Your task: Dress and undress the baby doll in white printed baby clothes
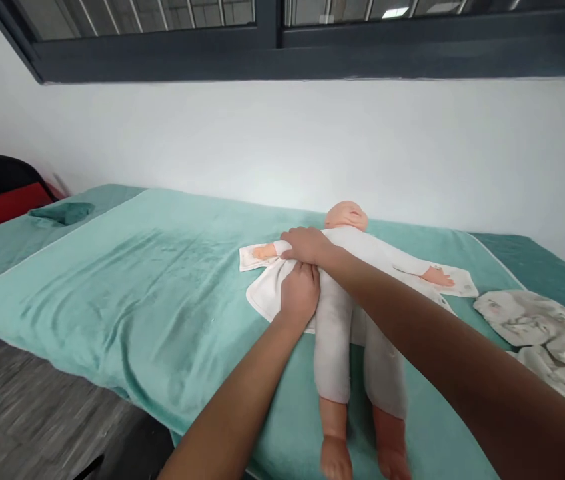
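A baby doll with a white cloth body lies on its back, head away from me, arms spread, bare feet toward me. Beneath it a white baby shirt is laid open, its sleeves flat under the doll's forearms. My right hand reaches across the doll, fingers bent over its upper arm on the left side. Just below, my left hand is closed at the doll's side, on the shirt's cloth. What lies inside its curled fingers is mostly hidden.
A green plush cover spreads over the bed. Crumpled pale patterned baby clothes lie at the right. A black and red chair stands at the far left. Behind the bed is a white wall under a dark window frame.
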The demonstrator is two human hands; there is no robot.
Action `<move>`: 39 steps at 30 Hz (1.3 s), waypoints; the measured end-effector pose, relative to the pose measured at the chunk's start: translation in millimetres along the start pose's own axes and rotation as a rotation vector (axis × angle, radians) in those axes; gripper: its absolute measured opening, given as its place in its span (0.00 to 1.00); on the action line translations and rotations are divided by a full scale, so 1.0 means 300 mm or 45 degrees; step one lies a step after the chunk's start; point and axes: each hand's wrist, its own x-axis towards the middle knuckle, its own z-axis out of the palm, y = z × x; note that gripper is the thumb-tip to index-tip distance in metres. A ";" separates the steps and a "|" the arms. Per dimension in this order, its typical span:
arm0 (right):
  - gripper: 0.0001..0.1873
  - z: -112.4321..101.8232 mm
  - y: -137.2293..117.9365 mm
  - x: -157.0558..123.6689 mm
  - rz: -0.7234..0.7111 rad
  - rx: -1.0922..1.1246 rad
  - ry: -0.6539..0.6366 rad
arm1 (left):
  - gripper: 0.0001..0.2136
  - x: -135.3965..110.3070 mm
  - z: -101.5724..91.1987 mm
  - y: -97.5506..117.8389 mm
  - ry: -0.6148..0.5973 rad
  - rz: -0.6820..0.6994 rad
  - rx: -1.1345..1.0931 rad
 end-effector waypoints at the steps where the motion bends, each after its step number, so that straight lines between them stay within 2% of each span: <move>1: 0.17 -0.012 0.013 -0.011 0.026 0.006 0.020 | 0.15 0.011 -0.002 -0.014 0.015 0.074 0.131; 3: 0.19 -0.036 0.036 -0.040 0.077 0.050 0.099 | 0.14 0.036 -0.009 -0.048 0.064 0.119 0.322; 5: 0.20 -0.049 0.054 -0.076 0.090 0.109 0.185 | 0.12 0.067 -0.019 -0.089 0.128 0.016 0.321; 8: 0.21 -0.048 0.068 -0.126 0.043 0.075 0.197 | 0.05 0.115 -0.035 -0.159 0.191 -0.192 -0.077; 10: 0.23 -0.042 0.070 -0.152 0.018 0.007 0.165 | 0.06 0.137 -0.045 -0.197 0.223 -0.249 -0.252; 14: 0.29 -0.036 0.065 -0.176 -0.013 -0.025 0.147 | 0.05 0.146 -0.054 -0.237 0.337 -0.294 -0.425; 17: 0.31 -0.032 0.062 -0.179 -0.013 -0.057 0.114 | 0.06 0.143 -0.054 -0.251 0.377 -0.295 -0.530; 21: 0.27 -0.020 0.067 -0.178 0.034 -0.117 0.049 | 0.07 0.145 -0.056 -0.262 0.428 -0.298 -0.589; 26: 0.26 0.001 0.067 -0.165 0.126 -0.156 -0.006 | 0.08 0.136 -0.056 -0.238 0.502 -0.264 -0.514; 29: 0.25 0.020 0.053 -0.149 0.159 -0.143 -0.008 | 0.08 0.124 -0.047 -0.211 0.465 -0.195 -0.435; 35: 0.18 0.051 0.010 -0.118 0.191 -0.117 0.074 | 0.11 0.122 -0.038 -0.195 0.133 0.103 -0.194; 37: 0.18 0.034 0.016 -0.128 0.184 -0.085 0.127 | 0.13 0.129 -0.042 -0.204 0.190 0.090 -0.193; 39: 0.18 0.004 0.048 -0.167 0.200 0.041 0.275 | 0.15 0.138 -0.044 -0.214 0.349 -0.017 -0.155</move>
